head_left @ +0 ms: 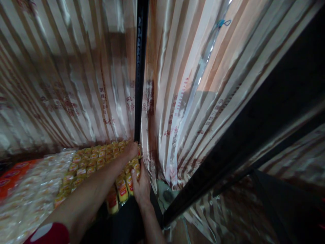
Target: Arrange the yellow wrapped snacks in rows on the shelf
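Rows of small yellow wrapped packets (101, 159) with red and white labels stand close together on a dark shelf. My left hand (132, 149) reaches to the back right corner of these rows, beside the black post; its fingers are hidden or blurred. At the right end of the rows is my right hand (141, 185), closed around the end packets, its thumb on the near side and its fingers along the outer side. Larger yellow packets (122, 189) with red labels lie at the front edge, just left of my right hand.
Clear-wrapped pale packets (38, 189) and orange-red packs (15, 176) fill the left of the shelf. A black upright post (141, 67) rises at the back corner. Striped printed plastic sheeting (76, 67) hangs behind. A thick dark beam (228, 135) slants across the right.
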A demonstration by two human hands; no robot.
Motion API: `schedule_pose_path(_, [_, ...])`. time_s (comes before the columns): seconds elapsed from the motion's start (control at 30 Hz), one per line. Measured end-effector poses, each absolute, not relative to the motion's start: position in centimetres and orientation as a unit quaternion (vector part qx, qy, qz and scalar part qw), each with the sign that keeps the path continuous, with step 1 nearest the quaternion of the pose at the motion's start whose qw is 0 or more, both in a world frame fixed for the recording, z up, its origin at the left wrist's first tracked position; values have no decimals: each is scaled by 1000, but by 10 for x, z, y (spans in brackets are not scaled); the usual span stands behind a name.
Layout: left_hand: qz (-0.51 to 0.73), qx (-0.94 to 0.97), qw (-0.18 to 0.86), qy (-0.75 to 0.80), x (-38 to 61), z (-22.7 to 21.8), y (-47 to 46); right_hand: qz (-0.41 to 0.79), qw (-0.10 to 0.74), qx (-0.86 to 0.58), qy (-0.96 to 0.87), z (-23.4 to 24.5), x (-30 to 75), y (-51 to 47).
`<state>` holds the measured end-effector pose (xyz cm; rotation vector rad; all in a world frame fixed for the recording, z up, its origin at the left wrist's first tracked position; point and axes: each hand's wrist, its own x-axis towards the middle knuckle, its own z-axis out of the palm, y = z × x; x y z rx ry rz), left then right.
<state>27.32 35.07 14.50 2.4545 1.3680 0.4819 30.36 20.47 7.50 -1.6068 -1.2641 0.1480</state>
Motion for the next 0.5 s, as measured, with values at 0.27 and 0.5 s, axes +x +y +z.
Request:
schedule_pose_path(0.27, [243,845,133,458,251,163,323,24,543,-655,-525,83,300,198])
schedule_pose_path(0.5, [304,832,247,394,183,159,199,-27,564,-612,-554,103,296,163])
